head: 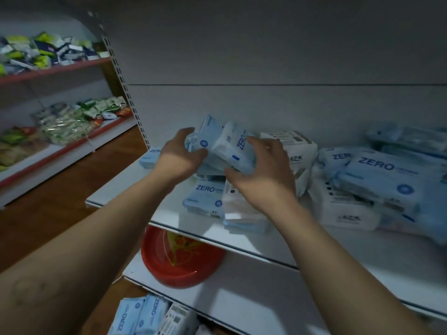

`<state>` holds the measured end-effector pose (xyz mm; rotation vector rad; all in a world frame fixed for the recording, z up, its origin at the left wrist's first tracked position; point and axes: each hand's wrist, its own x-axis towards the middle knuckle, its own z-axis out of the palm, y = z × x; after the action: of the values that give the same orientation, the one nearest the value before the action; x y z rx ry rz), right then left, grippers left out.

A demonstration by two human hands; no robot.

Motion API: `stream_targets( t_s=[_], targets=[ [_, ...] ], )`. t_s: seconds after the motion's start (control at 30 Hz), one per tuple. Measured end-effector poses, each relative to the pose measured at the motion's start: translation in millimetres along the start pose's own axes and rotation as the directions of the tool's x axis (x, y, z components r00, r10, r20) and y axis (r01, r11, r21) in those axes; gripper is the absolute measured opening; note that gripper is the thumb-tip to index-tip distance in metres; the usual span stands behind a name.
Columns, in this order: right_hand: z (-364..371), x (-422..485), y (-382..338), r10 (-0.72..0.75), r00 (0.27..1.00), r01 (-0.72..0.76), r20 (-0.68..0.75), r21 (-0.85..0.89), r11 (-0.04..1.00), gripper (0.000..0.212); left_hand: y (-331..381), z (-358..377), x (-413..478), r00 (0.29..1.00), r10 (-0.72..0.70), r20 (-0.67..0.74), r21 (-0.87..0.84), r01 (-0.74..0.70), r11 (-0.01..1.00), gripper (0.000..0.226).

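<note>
Forearms [79,247], both bare, span from the lower edge up to the middle shelf [169,217]. Left hand [180,157]: fingers and thumb curled round the left end of a bundle of packs [227,147]. Right hand [262,181]: fingers hooked over the bundle's right end, thumb [232,170] tucked under its lower edge. Both grips closed on the bundle; it is clamped between the two hands. Bundle: at least two soft packs, pale blue and white, "ZERO" legible on the front one; exact count cannot be told. It is tilted and sits over the middle shelf, just above a stack of packs [205,198] lying flat there; contact with the stack is hidden by the hands.

Just right of the stack, behind the right hand: white packs with dark print [294,143]. Further right: loose heap of blue ZERO packs [384,172] lying over white wrapped packs [343,213]. One small blue pack [151,158] near the shelf's left rear corner, behind the left wrist.

Lower shelf [254,293]: red dish [179,259], partly covered by the middle shelf's front edge. Bottom of frame: more ZERO packs [142,315] standing on end, below that shelf.

Far left: separate shelving unit [55,71] with red-edged shelves carrying bagged goods [65,124], green and white, well apart from the hands. Wooden floor [60,197] between the two units. Grey back panel [266,68] rises behind the middle shelf, with one horizontal seam.
</note>
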<state>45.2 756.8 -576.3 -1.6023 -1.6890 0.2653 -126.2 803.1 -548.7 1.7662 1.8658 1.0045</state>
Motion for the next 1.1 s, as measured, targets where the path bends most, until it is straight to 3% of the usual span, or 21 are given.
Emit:
stream_targets(
  t_s=[0.1,0.2,0.27,0.4,0.47,0.53,0.67,0.8,0.93,1.1],
  targets=[
    [13.6,26.3,-8.4,-0.042,0.997,0.054,0.064,-0.207,0.977,0.082,-8.1,9.0,25.6,0.996,-0.083,0.039,-0.102,0.087,0.991,0.060],
    [22.5,44.1,-11.4,-0.080,0.997,0.081,0.017,-0.308,0.948,0.061,-8.0,11.9,40.4,0.992,-0.095,0.082,-0.131,0.105,0.986,0.055],
    [22.9,45.0,-13.6,-0.072,0.997,0.065,-0.012,-0.317,0.946,0.051,-5.4,8.7,42.2,0.991,-0.107,0.081,-0.210,0.122,0.970,0.038],
    [11.1,23.9,-32.9,-0.121,0.954,0.077,-0.274,-0.164,0.983,0.039,-11.7,-34.1,23.9,0.996,-0.032,-0.086,-0.178,0.016,0.984,0.036],
    [10.3,0.5,-58.8,-0.183,0.890,0.196,-0.417,-0.011,0.980,0.037,-28.6,-69.4,0.6,0.983,0.033,-0.179,-0.082,-0.049,0.995,0.039],
    [22.8,-30.1,-93.4,-0.216,0.871,0.304,-0.441,0.138,0.943,0.035,-55.7,-104.6,-27.9,0.974,0.053,-0.220,-0.038,-0.063,0.997,0.034],
    [90.2,-94.5,-145.1,-0.206,0.960,0.263,-0.187,0.366,0.893,0.033,-133.3,-151.9,-92.7,0.960,-0.021,-0.279,0.022,0.028,0.999,0.031],
    [178.8,-154.2,-152.4,-0.119,0.986,0.063,0.119,0.396,0.916,0.023,-228.5,-171.3,-147.5,0.966,-0.164,-0.201,0.117,0.190,0.975,0.032],
    [261.9,-202.1,-129.5,0.090,0.884,-0.194,0.459,0.184,0.964,0.023,-330.6,-161.1,-186.5,0.920,-0.388,-0.056,0.190,0.391,0.900,0.027],
    [343.6,-242.6,-93.4,0.378,0.688,-0.485,0.619,0.005,0.874,0.049,-425.5,-112.9,-210.4,0.842,-0.539,0.007,0.142,0.533,0.834,0.024]
  ],
)
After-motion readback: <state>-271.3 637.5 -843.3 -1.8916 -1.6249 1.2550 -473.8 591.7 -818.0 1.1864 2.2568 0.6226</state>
